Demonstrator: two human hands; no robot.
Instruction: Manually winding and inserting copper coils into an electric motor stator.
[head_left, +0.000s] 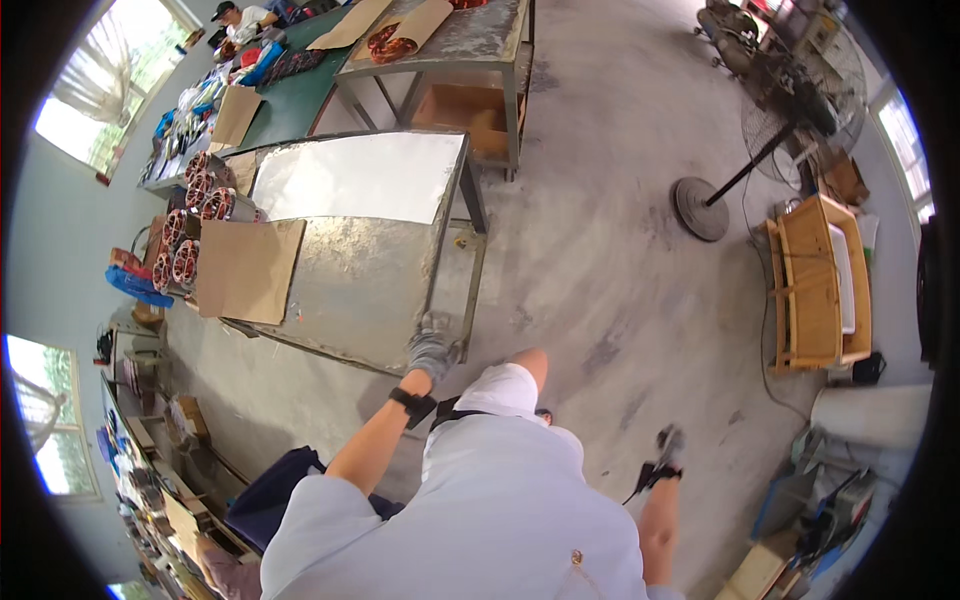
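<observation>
My left hand (430, 345), in a grey glove with a black band at the wrist, lies at the near right corner of a worn metal-topped table (355, 270). Its fingers reach out over the corner and nothing shows in them. Away from the table, my right hand (671, 447) hangs low at my right side, also gloved in grey with a black wrist strap. Its fingers are too small and smeared to read. On the table are a white sheet (350, 178), a brown cardboard sheet (248, 268) and several ring-shaped motor stators with red windings (186, 258).
A second metal table (450, 50) stands beyond, with a cardboard box (465, 115) beneath it. At the right are a standing fan (703, 208) and a wooden cabinet (800, 285). A person (240, 22) sits at the far left. A dark blue cloth-like thing (275, 490) is behind my left arm.
</observation>
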